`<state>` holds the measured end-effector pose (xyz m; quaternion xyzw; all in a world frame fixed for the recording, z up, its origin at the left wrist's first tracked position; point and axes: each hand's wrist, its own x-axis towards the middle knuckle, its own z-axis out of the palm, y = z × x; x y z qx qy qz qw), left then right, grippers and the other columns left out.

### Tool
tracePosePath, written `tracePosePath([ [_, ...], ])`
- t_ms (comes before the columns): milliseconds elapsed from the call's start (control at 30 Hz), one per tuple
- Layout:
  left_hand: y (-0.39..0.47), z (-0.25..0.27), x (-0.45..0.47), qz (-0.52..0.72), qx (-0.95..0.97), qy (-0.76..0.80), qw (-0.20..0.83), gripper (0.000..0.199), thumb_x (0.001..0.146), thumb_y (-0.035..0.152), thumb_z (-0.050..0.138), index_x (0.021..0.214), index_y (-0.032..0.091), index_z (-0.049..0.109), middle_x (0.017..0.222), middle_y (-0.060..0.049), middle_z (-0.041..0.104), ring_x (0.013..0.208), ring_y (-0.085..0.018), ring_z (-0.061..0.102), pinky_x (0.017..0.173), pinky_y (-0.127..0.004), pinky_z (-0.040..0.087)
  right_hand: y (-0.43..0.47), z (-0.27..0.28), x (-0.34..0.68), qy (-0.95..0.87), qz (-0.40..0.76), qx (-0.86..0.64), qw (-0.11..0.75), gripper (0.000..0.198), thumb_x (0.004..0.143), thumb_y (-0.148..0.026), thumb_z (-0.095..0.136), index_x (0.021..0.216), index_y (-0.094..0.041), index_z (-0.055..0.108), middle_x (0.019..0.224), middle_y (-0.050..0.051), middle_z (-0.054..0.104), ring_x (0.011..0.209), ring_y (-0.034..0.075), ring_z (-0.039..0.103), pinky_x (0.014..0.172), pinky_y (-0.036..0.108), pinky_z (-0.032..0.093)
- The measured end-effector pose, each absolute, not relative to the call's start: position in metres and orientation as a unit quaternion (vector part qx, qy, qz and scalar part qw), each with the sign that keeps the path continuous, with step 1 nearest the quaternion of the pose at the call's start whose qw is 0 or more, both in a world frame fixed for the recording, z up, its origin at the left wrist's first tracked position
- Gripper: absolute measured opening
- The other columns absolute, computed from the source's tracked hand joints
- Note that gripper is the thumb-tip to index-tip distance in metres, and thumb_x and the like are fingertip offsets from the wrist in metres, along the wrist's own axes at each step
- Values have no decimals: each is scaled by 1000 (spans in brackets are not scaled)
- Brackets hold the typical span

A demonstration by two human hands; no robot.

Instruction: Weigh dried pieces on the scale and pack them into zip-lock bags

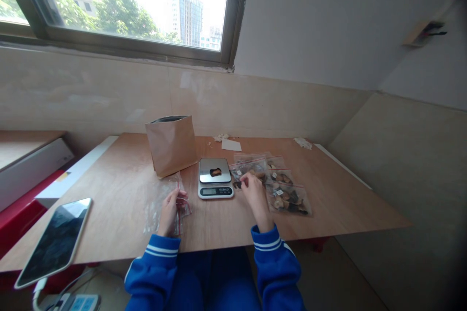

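My left hand (pixel 170 210) has its fingers curled at a clear plastic zip bag (pixel 186 208) with a red seal strip, on top of more clear bags (pixel 155 209). Between my hands stands a small kitchen scale (pixel 216 191). On its steel plate lies one brown dried slice (pixel 215 172); the display digits are too small to read. My right hand (pixel 253 193), right of the scale, has thumb and finger pinched together. Close by its fingertips is a small dark dried piece (pixel 237 185); whatever is in the pinch cannot be made out.
Several filled zip bags of dried slices (pixel 288 199) lie right of my right hand. Behind the left hand stands an open brown paper pouch (pixel 172 148). A white card (pixel 231 145) lies at the back; a tablet with a cable (pixel 56 240) rests at the left edge.
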<state>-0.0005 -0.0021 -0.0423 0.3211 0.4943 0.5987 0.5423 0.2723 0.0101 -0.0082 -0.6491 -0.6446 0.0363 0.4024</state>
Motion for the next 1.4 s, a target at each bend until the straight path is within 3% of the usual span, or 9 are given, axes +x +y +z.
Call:
tracePosePath([
  [200, -5, -40, 0, 597, 329, 496, 537, 48, 60, 60, 70, 68, 12, 66, 63, -5, 64, 56, -12, 55, 53, -24, 44, 56, -12, 235, -615, 144, -611, 478, 13, 77, -24, 52, 80, -19, 64, 75, 4, 69, 69, 20, 64, 67, 31, 50],
  [333, -4, -41, -1, 599, 327, 490, 542, 48, 59, 60, 71, 67, 12, 66, 63, -4, 63, 56, -12, 55, 54, -24, 45, 59, -30, 242, -604, 117, -615, 492, 22, 83, -25, 44, 87, -16, 65, 92, 11, 69, 85, 23, 63, 80, 37, 49],
  [467, -3, -43, -1, 599, 328, 493, 539, 49, 59, 60, 72, 67, 12, 66, 63, -5, 64, 57, -12, 56, 55, -24, 46, 52, -46, 265, -637, 49, -623, 451, 29, 87, -21, 37, 92, -16, 66, 97, 13, 66, 97, 25, 58, 91, 41, 45],
  [600, -2, -42, -1, 597, 330, 496, 537, 48, 60, 60, 71, 68, 12, 67, 64, -5, 64, 57, -13, 57, 55, -24, 46, 54, -55, 284, -656, -8, -645, 391, 34, 92, -23, 36, 112, -17, 63, 117, 14, 62, 109, 26, 53, 97, 43, 40],
  [767, -3, -40, -1, 600, 327, 494, 537, 48, 58, 60, 72, 66, 13, 67, 62, -4, 63, 55, -13, 56, 54, -25, 47, 58, -54, 293, -658, -49, -682, 314, 41, 92, -27, 44, 131, -23, 54, 126, 16, 55, 110, 31, 50, 91, 46, 41],
  [900, -2, -42, -1, 601, 328, 496, 534, 49, 58, 61, 72, 66, 13, 67, 62, -4, 63, 56, -13, 56, 54, -25, 47, 60, -54, 289, -667, -79, -688, 276, 34, 86, -26, 55, 119, -26, 62, 128, 17, 51, 108, 33, 47, 88, 46, 39],
  [1033, -2, -44, -1, 601, 328, 494, 536, 50, 59, 61, 72, 67, 12, 67, 63, -4, 63, 56, -12, 57, 55, -25, 47, 62, -54, 285, -660, -83, -695, 271, 22, 86, -30, 57, 103, -23, 67, 116, 16, 55, 103, 32, 47, 85, 45, 38],
  [1400, -1, -48, -3, 600, 338, 489, 535, 48, 62, 61, 70, 69, 13, 66, 65, -4, 63, 57, -13, 56, 55, -25, 47, 78, -33, 264, -609, -55, -682, 401, 27, 88, -43, 54, 94, -21, 68, 96, 11, 62, 96, 27, 54, 86, 39, 38],
])
